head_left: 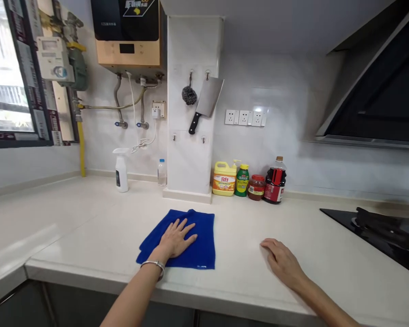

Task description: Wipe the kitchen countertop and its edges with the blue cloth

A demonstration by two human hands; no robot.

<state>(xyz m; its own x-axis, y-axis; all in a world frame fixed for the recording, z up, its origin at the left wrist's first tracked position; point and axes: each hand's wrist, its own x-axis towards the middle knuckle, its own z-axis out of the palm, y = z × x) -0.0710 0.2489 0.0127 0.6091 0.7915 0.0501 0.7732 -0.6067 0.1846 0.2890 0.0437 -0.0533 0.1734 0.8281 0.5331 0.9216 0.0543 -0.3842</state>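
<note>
Blue cloth (199, 240), folded flat on a white stone table (238, 268), pressed beneath the open left hand (175, 238), palm down, fingers spread, a silver bracelet (153, 268) around the wrist. Open right hand (282, 262) resting palm down on bare stone, holding nothing, well apart from the cloth. Farther back, along the wall: yellow plastic detergent jug (224, 179), green-labelled bottle (241, 180), red-lidded sauce jar (256, 187), dark soy sauce bottle (275, 186). Above, on a white pillar (191, 159), a steel cleaver (207, 97) and a wire scourer (189, 95) hanging from hooks.
</note>
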